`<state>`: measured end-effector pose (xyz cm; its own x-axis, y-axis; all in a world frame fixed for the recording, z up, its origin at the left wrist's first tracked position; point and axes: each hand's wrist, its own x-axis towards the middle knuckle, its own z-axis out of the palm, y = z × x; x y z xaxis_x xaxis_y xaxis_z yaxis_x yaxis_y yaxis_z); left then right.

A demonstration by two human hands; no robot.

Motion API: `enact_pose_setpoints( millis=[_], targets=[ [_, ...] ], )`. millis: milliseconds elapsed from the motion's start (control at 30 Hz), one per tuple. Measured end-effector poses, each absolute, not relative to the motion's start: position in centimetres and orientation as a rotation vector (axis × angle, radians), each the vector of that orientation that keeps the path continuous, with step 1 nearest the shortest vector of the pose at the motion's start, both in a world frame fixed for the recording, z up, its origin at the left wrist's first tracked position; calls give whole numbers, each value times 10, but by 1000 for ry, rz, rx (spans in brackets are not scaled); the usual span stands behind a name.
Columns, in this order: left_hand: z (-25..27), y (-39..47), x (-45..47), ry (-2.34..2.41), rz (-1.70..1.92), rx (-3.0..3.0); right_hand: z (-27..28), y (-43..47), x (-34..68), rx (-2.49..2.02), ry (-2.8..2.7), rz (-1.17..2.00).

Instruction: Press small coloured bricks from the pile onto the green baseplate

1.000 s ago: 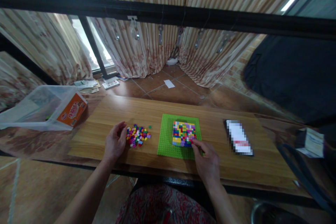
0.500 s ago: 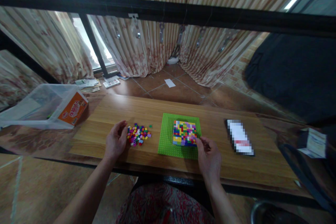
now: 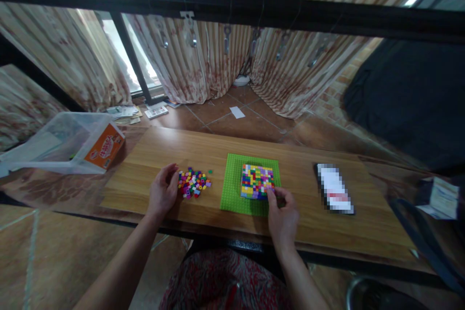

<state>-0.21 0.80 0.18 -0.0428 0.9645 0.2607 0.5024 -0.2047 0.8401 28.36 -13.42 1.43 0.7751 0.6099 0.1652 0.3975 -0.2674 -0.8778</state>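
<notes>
Evidently, the right hand [image 3: 284, 209] has its fingertips at the four o'clock corner of the block [image 3: 256, 180] on the board [image 3: 231, 196]; I can't tell whether they grip. Towards nine o'clock, beside the pile [image 3: 193, 183], the left hand [image 3: 162, 192] curves loosely, released.

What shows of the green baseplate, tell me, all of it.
The green baseplate is a four-sided sheet covered in studs, plastic by its look. It lies flat on the wooden table, bearing a multicoloured stack of small bricks. The right hand hides its near right corner; whether they touch is unclear.
</notes>
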Motion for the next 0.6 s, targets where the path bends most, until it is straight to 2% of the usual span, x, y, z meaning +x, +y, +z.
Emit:
enact_pose_setpoints(
  millis=[267,600],
  targets=[
    [0,9,-3,1529,1210,1739,12,-139,284,-1836,-798,271],
    [-4,11,-2,1531,1255,1711,33,-153,277,-1747,-814,143]
  ],
)
